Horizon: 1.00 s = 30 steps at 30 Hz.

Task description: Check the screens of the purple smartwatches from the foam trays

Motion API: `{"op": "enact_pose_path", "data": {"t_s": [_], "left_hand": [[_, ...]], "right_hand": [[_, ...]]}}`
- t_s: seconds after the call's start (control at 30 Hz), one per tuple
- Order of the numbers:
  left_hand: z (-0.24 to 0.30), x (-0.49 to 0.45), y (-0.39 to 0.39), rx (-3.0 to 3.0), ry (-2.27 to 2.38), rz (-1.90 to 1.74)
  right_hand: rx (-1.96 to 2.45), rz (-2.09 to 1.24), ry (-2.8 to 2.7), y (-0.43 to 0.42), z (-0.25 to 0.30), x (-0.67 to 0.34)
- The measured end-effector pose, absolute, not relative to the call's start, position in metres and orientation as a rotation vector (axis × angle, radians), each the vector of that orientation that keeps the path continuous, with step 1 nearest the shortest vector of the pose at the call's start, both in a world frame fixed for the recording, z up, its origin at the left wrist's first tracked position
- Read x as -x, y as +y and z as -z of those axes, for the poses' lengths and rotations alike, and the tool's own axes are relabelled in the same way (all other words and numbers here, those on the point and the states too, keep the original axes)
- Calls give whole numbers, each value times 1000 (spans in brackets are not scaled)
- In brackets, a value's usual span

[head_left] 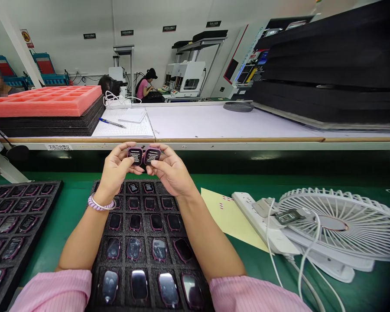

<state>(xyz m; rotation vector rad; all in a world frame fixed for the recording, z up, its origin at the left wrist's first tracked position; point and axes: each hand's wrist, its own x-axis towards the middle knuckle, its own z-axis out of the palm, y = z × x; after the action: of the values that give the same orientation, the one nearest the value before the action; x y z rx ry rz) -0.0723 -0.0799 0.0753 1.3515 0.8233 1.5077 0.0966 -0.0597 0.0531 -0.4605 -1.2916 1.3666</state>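
My left hand (115, 170) pinches a small dark square part with a pink rim (135, 155), raised above the bench. My right hand (170, 171) pinches a second, matching part (152, 155) right beside it, the two almost touching. Both parts show small white print on their faces. Below my forearms lies a black foam tray (99, 260) with rows of the same pink-rimmed parts sitting in its pockets. A pale bead bracelet (99, 204) circles my left wrist.
A second black foam tray (6, 225) of parts lies at the left. A white fan (344, 225), a white power strip (263, 221) and a yellow sheet (229, 216) lie at the right. A raised shelf (234, 123) holds pink foam (45, 100), black foam stacks (328, 86) and paperwork. Other people sit beyond.
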Motion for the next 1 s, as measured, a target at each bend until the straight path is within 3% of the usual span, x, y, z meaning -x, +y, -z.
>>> {"op": "enact_pose_path", "data": {"t_s": [1.0], "left_hand": [[-73, 72, -79, -1439, 801, -1481]], "right_hand": [[484, -1254, -1344, -62, -54, -97]]}}
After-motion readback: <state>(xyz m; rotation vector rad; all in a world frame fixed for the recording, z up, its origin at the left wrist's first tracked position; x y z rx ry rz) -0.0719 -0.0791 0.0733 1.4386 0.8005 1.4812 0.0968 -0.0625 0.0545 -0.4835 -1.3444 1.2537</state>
